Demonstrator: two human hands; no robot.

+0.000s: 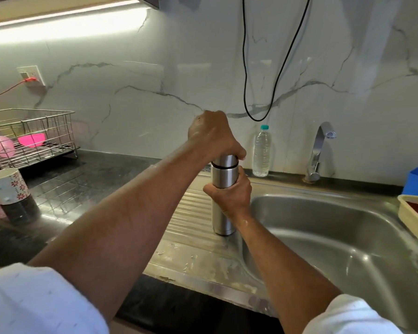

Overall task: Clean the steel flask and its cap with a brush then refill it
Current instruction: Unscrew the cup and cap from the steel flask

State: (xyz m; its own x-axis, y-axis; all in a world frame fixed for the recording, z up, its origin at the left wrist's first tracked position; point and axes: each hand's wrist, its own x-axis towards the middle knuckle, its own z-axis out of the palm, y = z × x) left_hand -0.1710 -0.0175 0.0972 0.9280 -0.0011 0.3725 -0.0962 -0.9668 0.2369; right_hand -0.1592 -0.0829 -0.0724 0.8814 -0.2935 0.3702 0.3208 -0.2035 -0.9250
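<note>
Head view, centre of the frame: the flask [223, 198] stands upright on the ribbed draining board [191, 213], just left of the sink [336, 237] basin. Your right hand [229, 195] wraps the body at mid-height, fingers closed around it; your left hand [212, 137] sits on top, fingers curled down over the cap [225, 161]. Whether the cap is being loosened or tightened cannot be told. In either case, keep the lower grip firm and the base flat on the board, and turn only the upper hand, square to the axis, so that the thread does not cross. Both wrists look wet, so expect the steel to slip.

The flask is a smooth brushed-steel cylinder with a dark band at the cap joint. The board is ridged steel, stained and wet at its near edge. A clear plastic bottle [261, 153] with a teal top stands right of the flask against the veined wall, and further right is a curved chrome tap [320, 150].
</note>
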